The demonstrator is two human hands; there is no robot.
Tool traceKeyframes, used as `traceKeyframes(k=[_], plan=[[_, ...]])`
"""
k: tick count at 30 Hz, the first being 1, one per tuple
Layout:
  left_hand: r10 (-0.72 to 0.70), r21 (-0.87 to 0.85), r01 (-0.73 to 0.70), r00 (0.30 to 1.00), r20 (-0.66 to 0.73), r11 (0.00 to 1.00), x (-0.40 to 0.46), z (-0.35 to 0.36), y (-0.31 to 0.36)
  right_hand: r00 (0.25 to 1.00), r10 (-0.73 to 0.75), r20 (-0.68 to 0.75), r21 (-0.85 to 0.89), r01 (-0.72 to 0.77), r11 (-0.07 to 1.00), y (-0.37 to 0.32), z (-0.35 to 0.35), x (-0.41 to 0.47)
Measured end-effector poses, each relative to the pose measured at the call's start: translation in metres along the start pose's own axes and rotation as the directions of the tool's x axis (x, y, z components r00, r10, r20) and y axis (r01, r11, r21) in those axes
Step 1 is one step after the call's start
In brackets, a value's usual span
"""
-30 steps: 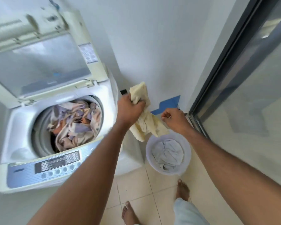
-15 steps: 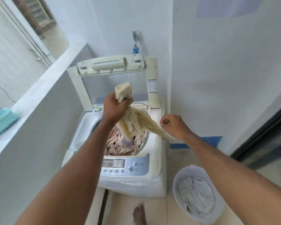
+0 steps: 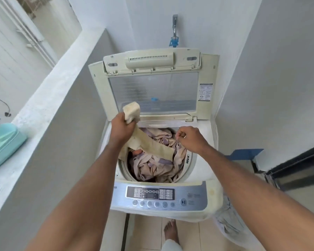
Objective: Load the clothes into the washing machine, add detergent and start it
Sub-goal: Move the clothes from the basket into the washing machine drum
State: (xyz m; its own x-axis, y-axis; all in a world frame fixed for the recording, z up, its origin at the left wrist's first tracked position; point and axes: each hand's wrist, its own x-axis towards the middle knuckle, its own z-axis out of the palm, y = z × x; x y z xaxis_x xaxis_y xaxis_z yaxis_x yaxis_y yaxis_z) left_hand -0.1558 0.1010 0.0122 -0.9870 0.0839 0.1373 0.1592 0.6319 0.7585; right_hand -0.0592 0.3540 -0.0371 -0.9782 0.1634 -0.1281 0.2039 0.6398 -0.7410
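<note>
The top-loading washing machine [image 3: 199, 142] stands in front of me with its lid [image 3: 152, 91] raised. Pink and lilac clothes [image 3: 152, 165] fill the drum. My left hand [image 3: 121, 127] grips a cream cloth [image 3: 152, 146] above the drum's left rim. One end sticks up from the fist and the rest hangs across the opening. My right hand [image 3: 190, 138] hovers over the drum's right side with curled, pinched fingers. The cloth's lower end lies just below it, apart from the fingers. The control panel [image 3: 150, 193] faces me at the front.
A teal plastic container [image 3: 2, 142] sits on the white ledge [image 3: 49, 98] at left. A laundry basket [image 3: 228, 220] holding a pale garment stands low right, partly hidden by my arm. A tap [image 3: 174, 31] is on the wall behind. A dark sliding door [image 3: 297, 171] is at right.
I turned from the basket to face the washer and brought the cream cloth over the drum. My right hand, which pinched the cloth's lower end, no longer touches it.
</note>
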Motion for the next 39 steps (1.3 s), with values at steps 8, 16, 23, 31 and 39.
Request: traceKeyframes(k=[8,16,23,31,39], plan=[[-0.244,-0.323,0.445,0.826,0.508,0.836,-0.006,0.062,-0.031,0.993,0.119,-0.006,-0.043,-0.119,0.992,0.004,0.025,0.019],[-0.134,0.512,-0.162,0.86,0.492,0.843,-0.031,0.092,-0.109,0.986,0.165,0.012,-0.088,-0.164,0.983,0.014,0.047,0.019],[-0.234,0.404,-0.308,0.465,0.854,0.862,-0.066,0.146,-0.129,0.972,0.234,0.036,-0.065,-0.231,0.971,0.034,0.07,0.013],[-0.099,0.374,-0.222,0.734,0.672,0.901,-0.044,0.148,-0.088,0.953,0.299,-0.051,-0.029,-0.301,0.953,0.045,0.048,-0.002],[0.21,0.101,-0.334,0.772,0.6,0.937,-0.038,0.184,0.027,0.903,0.319,-0.288,-0.002,-0.334,0.943,0.076,-0.012,-0.039]])
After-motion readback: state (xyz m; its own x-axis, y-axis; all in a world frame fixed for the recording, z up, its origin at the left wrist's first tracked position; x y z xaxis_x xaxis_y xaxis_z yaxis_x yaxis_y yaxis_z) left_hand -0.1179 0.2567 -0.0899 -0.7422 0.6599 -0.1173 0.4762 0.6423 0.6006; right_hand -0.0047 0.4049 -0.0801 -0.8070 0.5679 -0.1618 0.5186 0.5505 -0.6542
